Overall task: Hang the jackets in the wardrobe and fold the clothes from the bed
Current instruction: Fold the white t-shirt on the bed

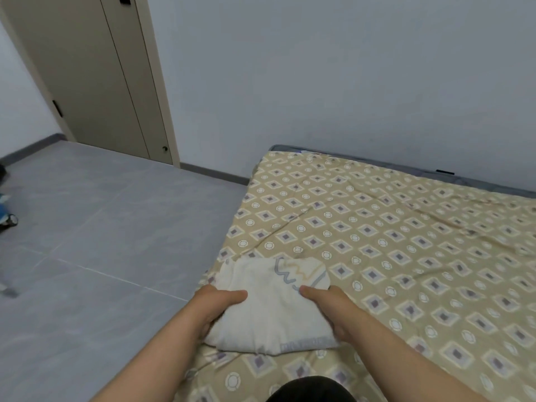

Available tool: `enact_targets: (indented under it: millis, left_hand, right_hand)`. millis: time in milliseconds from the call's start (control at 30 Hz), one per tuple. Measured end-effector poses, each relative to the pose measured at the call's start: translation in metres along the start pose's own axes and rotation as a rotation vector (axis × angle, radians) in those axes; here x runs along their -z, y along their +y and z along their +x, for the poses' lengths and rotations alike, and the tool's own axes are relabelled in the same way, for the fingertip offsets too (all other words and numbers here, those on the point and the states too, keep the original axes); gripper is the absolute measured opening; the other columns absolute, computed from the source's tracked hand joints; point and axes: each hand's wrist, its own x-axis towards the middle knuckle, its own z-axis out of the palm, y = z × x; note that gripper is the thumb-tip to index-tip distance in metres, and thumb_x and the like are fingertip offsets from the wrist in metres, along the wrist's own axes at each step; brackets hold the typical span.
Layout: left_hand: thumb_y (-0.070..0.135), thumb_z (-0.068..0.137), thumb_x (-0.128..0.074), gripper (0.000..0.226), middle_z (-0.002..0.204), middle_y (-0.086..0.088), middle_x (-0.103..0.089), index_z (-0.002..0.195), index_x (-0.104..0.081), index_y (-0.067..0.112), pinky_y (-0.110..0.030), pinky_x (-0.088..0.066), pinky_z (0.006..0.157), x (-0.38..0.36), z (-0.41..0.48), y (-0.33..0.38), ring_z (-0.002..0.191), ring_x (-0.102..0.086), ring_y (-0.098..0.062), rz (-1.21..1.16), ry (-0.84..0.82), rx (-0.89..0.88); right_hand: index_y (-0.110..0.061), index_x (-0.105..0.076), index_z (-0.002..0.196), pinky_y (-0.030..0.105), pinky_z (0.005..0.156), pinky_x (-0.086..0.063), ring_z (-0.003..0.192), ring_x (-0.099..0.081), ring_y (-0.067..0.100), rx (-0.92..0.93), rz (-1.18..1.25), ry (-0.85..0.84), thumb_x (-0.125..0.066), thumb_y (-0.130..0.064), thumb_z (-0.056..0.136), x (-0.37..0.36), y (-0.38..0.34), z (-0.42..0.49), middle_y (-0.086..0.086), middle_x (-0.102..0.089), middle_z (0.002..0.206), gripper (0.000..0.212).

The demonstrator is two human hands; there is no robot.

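White cotton, folded into a thick soft packet with a grey and tan zigzag print at its far end: the white garment point(269, 311) lies on the bed point(478, 181) close to the mattress's left edge, held between the person's two hands. The left hand point(216, 310) grips the packet's left side, thumb laid across the top and fingers tucked beneath the fold. The right hand point(329, 307) grips the right side in the same way, thumb on top and fingers curled under. Both bare forearms run back from the grip toward the person, and just behind the hands sits a dark rounded shape point(310, 390) that I cannot make out. Beyond the grip and off to its right spreads the tan bedsheet point(406, 242), patterned with diamonds and rings and creased in long wrinkles. To the left of the grip the grey tiled floor point(101, 227) begins directly beside the mattress. Far past the hands stands a pale wall point(319, 68), with a beige door point(95, 76) up to the left.
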Motion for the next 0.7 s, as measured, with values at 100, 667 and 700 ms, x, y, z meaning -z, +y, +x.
enact_targets:
  millis: [100,667,700]
  left_hand:
    - [0.017,0.054,-0.085,0.064,0.098,-0.011,-0.075,0.114,-0.067,0.003,-0.034,-0.056,0.075,0.003,-0.016,0.003,0.089,-0.071,-0.029,-0.123,-0.074,0.009]
    - [0.009,0.071,-0.072,0.049,0.106,-0.021,-0.073,0.119,-0.064,0.005,-0.041,-0.057,0.073,0.086,-0.144,0.0,0.088,-0.073,-0.036,-0.793,-0.172,-0.3]
    - [0.009,0.068,-0.073,0.055,0.109,-0.02,-0.072,0.122,-0.063,0.006,-0.042,-0.057,0.076,0.093,-0.146,-0.001,0.093,-0.072,-0.037,-0.802,-0.143,-0.332]
  right_hand:
    - [0.0,-0.066,0.116,0.048,0.09,-0.056,0.094,-0.072,0.038,-0.072,0.123,-0.175,-0.07,-0.011,0.087,-0.002,-0.011,-0.027,0.02,-0.075,0.099,0.032]
    - [-0.015,-0.063,0.116,0.042,0.084,-0.057,0.092,-0.072,0.029,0.489,0.141,-0.363,-0.056,0.011,0.087,-0.063,-0.087,-0.167,0.011,-0.076,0.103,0.04]
    - [-0.018,-0.064,0.114,0.038,0.079,-0.058,0.088,-0.073,0.025,0.529,0.103,-0.348,-0.058,0.011,0.086,-0.07,-0.09,-0.17,0.008,-0.077,0.1,0.04]
